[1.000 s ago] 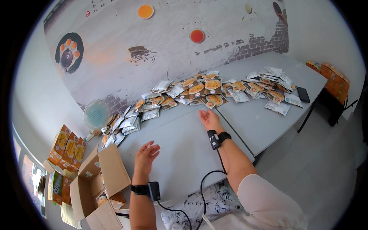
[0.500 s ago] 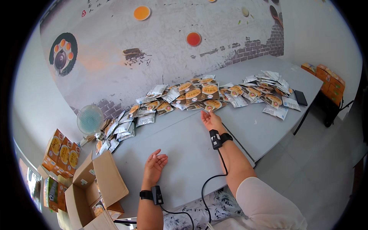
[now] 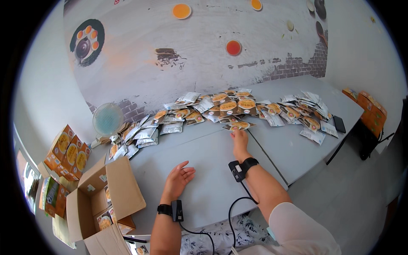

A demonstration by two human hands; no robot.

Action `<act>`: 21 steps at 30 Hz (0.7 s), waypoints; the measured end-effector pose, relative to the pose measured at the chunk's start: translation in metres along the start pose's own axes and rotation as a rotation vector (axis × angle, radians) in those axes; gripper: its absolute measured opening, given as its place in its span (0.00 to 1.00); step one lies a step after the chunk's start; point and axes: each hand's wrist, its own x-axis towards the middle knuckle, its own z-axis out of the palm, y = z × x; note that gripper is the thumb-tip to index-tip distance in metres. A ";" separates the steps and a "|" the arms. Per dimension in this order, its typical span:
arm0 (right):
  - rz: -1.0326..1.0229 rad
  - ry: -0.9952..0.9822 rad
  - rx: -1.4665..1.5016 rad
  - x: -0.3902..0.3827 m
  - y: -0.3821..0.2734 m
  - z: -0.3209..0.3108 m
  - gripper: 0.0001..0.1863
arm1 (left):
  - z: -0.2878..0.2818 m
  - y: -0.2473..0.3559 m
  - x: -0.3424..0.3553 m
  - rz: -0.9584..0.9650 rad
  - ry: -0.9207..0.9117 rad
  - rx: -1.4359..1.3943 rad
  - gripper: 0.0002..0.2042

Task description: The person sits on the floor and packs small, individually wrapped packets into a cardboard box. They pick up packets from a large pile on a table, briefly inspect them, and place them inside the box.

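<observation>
My right hand (image 3: 240, 143) reaches over the table to the front of the sachet pile, its fingers closed on the near edge of a brown-and-orange sachet (image 3: 239, 126). That sachet tilts up a little, and its far side is close to the other sachets (image 3: 228, 108) heaped behind it. My left hand (image 3: 179, 177) hovers above the bare front part of the grey table (image 3: 208, 170), palm turned inward, fingers loosely apart and holding nothing. Both wrists wear black straps with small cabled devices.
An open cardboard box (image 3: 123, 191) with sachets inside stands at the table's left front. Orange cartons (image 3: 68, 153) and a round pale-green fan-like thing (image 3: 108, 120) are beyond it. A black phone (image 3: 339, 124) lies at the right edge; more orange cartons (image 3: 370, 112) are stacked past it.
My right hand has gone from open fingers near the pile to gripping a sachet, whose near edge is lifted. The left hand stays open over the table. The whole view has shifted slightly.
</observation>
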 end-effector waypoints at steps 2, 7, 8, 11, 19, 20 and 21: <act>0.003 -0.118 0.122 -0.021 -0.006 0.012 0.09 | -0.002 0.003 -0.001 -0.018 -0.025 -0.015 0.24; 0.243 -0.639 0.270 -0.079 -0.031 0.040 0.04 | -0.009 0.013 -0.005 -0.041 -0.008 -0.138 0.27; 0.321 -0.720 0.255 -0.090 -0.036 0.045 0.04 | -0.012 0.015 -0.006 -0.028 0.001 -0.191 0.27; 0.517 -0.934 0.196 -0.111 -0.035 0.051 0.03 | -0.032 0.015 -0.003 0.054 0.009 -0.344 0.26; 0.643 -1.221 -0.009 -0.121 -0.012 0.046 0.03 | -0.042 0.010 0.002 0.213 0.312 -0.403 0.22; 0.635 -1.246 -0.055 -0.119 -0.009 0.046 0.03 | -0.044 0.010 0.003 0.211 0.342 -0.404 0.21; 0.626 -1.269 -0.101 -0.116 -0.005 0.044 0.03 | -0.048 0.007 0.006 0.231 0.373 -0.411 0.20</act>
